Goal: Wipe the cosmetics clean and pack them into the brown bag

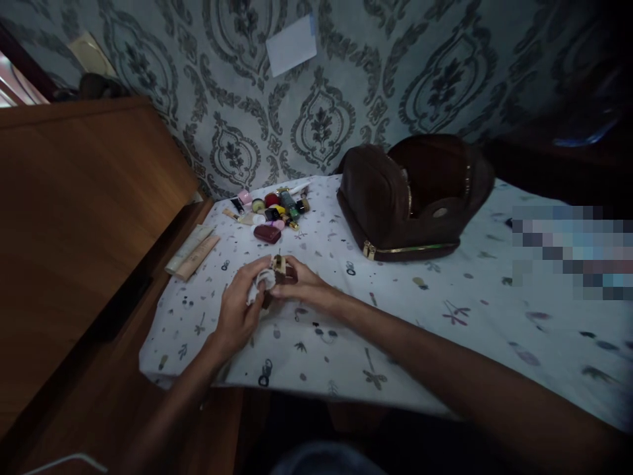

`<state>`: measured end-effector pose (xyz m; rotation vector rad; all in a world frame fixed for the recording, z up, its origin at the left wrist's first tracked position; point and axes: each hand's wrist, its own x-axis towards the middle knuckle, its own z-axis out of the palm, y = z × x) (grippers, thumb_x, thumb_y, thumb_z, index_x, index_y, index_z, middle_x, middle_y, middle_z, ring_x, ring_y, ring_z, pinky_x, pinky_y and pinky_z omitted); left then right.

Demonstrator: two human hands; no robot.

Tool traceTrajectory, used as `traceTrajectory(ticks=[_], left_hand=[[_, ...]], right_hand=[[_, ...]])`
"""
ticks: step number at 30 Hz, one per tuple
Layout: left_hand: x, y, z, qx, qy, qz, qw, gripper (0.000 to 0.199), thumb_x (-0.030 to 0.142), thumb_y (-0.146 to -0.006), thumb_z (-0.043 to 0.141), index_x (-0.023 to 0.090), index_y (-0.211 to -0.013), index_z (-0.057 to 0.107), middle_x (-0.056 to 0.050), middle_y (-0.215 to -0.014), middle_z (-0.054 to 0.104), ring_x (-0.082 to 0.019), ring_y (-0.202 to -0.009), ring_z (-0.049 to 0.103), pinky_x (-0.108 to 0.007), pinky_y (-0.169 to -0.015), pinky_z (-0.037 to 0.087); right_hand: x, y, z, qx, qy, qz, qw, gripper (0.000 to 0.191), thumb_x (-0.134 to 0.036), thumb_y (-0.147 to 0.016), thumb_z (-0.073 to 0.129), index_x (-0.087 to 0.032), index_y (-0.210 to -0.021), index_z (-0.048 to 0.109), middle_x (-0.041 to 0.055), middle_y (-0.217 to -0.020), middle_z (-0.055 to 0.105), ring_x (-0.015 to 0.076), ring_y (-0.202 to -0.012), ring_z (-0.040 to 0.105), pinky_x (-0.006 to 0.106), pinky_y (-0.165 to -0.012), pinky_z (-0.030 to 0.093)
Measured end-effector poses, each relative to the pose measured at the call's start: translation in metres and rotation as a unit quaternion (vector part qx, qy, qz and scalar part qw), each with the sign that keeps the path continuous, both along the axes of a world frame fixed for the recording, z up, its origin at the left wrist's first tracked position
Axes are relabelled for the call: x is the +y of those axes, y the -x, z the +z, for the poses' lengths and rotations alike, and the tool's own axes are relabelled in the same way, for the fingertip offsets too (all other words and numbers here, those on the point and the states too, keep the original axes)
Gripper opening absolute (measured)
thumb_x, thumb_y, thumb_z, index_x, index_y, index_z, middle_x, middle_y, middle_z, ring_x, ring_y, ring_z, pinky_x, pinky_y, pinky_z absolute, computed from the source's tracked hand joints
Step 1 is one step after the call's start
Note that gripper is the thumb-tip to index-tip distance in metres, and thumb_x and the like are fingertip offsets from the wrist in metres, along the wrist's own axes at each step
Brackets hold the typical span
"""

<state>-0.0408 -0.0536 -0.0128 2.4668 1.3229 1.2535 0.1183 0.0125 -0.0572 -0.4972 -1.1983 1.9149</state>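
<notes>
My left hand (241,305) is closed on a crumpled white cloth (266,280), near the middle of the printed tablecloth. Against it, my right hand (302,285) grips a small brown item with a gold-coloured part (279,264). The cloth touches this item, and my fingers hide much of both. Just beyond my hands lies a dark red case (267,233), in front of a cluster of small bottles, jars and tubes (277,210).
A brown bag (378,198) stands unzipped at the back right. Two tubes (196,257) lie at the cloth's left edge, beside a wooden cabinet (84,198). Patterned wallpaper (321,122) rises behind. Something pixelated (583,247) is at the far right.
</notes>
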Motion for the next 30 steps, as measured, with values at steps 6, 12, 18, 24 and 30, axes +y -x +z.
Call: traceTrajectory(ticks=[6, 12, 18, 24, 30], left_hand=[[0.010, 0.003, -0.011, -0.142, 0.100, 0.058, 0.983, 0.037, 0.032, -0.099, 0.046, 0.019, -0.133, 0.051, -0.011, -0.136, 0.060, -0.023, -0.129, 0.054, -0.039, -0.109, 0.042], [0.013, -0.003, -0.022, -0.218, 0.184, 0.005, 0.958, 0.060, 0.037, -0.090, 0.061, 0.022, -0.144, 0.040, -0.011, -0.149, 0.047, -0.025, -0.137, 0.046, -0.040, -0.113, 0.038], [0.031, 0.002, -0.005, -0.219, 0.173, 0.031, 0.960, 0.034, 0.039, -0.093, 0.055, 0.018, -0.119, 0.061, -0.009, -0.121, 0.068, -0.024, -0.115, 0.061, -0.037, -0.101, 0.046], [0.055, 0.028, -0.002, -0.255, 0.257, 0.030, 0.932, 0.039, 0.046, -0.091, 0.056, 0.016, -0.113, 0.065, -0.008, -0.106, 0.073, -0.023, -0.097, 0.067, -0.034, -0.087, 0.051], [0.070, 0.027, -0.009, -0.127, 0.130, 0.080, 0.980, 0.032, 0.031, -0.092, 0.052, 0.017, -0.120, 0.062, -0.010, -0.117, 0.069, -0.025, -0.110, 0.063, -0.041, -0.098, 0.048]], right_hand=[[0.001, -0.003, 0.008, 0.131, 0.111, 0.015, 0.985, 0.036, -0.027, -0.065, 0.084, -0.016, -0.091, 0.061, 0.0008, -0.083, 0.069, 0.0123, -0.076, 0.066, 0.024, -0.072, 0.054], [0.006, -0.001, 0.002, 0.121, 0.119, -0.062, 0.984, 0.044, -0.028, -0.062, 0.088, -0.018, -0.092, 0.058, 0.0019, -0.089, 0.072, 0.0131, -0.076, 0.068, 0.027, -0.073, 0.057], [0.009, -0.002, -0.001, 0.061, 0.080, -0.078, 0.992, 0.057, -0.046, -0.060, 0.088, -0.022, -0.099, 0.054, -0.0014, -0.079, 0.070, 0.0137, -0.069, 0.066, 0.023, -0.058, 0.053], [0.014, -0.006, 0.000, 0.021, 0.055, -0.096, 0.994, 0.035, -0.048, -0.073, 0.079, -0.017, -0.081, 0.065, -0.0016, -0.075, 0.061, 0.0100, -0.065, 0.056, 0.020, -0.053, 0.044], [0.012, -0.007, 0.003, -0.045, 0.038, -0.095, 0.994, 0.034, -0.046, -0.071, 0.080, -0.018, -0.083, 0.065, -0.0004, -0.073, 0.063, 0.0126, -0.066, 0.057, 0.025, -0.061, 0.047]])
